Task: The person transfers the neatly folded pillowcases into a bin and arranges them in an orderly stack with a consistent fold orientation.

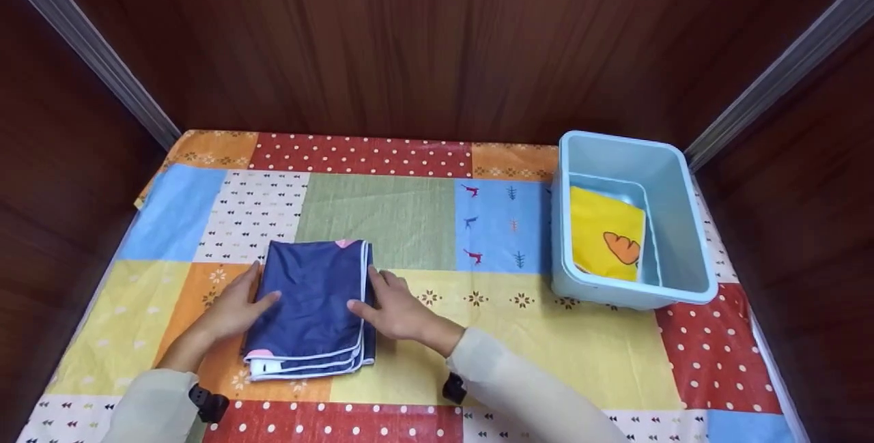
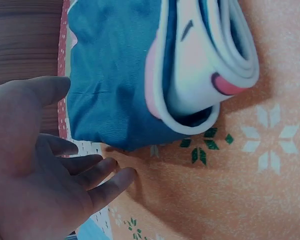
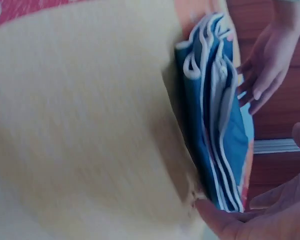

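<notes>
A navy cloth (image 1: 311, 299) with white piping and pink patches lies folded in a thick rectangle on the tablecloth. At its left edge is my left hand (image 1: 235, 306), thumb over the top and fingers spread beside it. The left wrist view shows those fingers (image 2: 107, 187) loosely extended, apart from the folds. My right hand (image 1: 399, 310) rests against the opposite edge, its thumb at the top layer and its fingers along the side. Stacked layers (image 3: 212, 110) and their white edges show in the right wrist view.
A light blue plastic bin (image 1: 703, 265) stands at the right, with a folded yellow cloth (image 1: 604, 231) bearing an orange print inside. A patchwork tablecloth (image 1: 512, 354) covers the table. Dark wood panels (image 1: 410, 40) enclose the back and sides.
</notes>
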A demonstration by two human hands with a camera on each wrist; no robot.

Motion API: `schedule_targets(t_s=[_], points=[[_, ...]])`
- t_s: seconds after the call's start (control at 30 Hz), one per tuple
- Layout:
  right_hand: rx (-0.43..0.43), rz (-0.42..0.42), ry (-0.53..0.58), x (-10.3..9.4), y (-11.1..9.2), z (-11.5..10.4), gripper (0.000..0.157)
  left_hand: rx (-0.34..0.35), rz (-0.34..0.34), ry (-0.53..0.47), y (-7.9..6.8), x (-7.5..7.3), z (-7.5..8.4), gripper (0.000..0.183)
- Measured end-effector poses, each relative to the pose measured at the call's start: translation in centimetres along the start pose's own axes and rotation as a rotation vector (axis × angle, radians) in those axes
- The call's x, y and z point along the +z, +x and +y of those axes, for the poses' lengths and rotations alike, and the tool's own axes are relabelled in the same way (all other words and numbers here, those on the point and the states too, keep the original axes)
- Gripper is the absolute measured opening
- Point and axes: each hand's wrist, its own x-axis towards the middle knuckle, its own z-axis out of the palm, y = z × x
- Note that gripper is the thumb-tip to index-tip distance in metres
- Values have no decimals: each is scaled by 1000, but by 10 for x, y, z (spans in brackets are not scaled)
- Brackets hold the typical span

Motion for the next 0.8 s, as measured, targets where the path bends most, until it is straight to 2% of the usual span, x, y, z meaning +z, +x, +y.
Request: schedule_targets(t_s=[0.1, 0.27, 0.37, 0.47, 0.63, 0.8], points=[[28, -1, 119, 5, 4, 2, 78, -8, -6, -27, 1, 0, -1, 84], [-3, 48, 397, 6, 13, 4, 60, -19, -2, -122, 3, -1, -1, 82], [47, 27, 593, 6, 16, 3, 57, -46, 3, -167, 2, -3, -3, 79], [120, 7, 719, 8, 17, 2, 58, -70, 12, -196, 2, -4, -6, 76], [204, 36, 845, 11, 22, 3, 58, -120, 26, -270, 3, -4, -11, 73], [266, 77, 891, 15, 29, 4, 57, -161, 3, -497, 9, -1, -17, 68]])
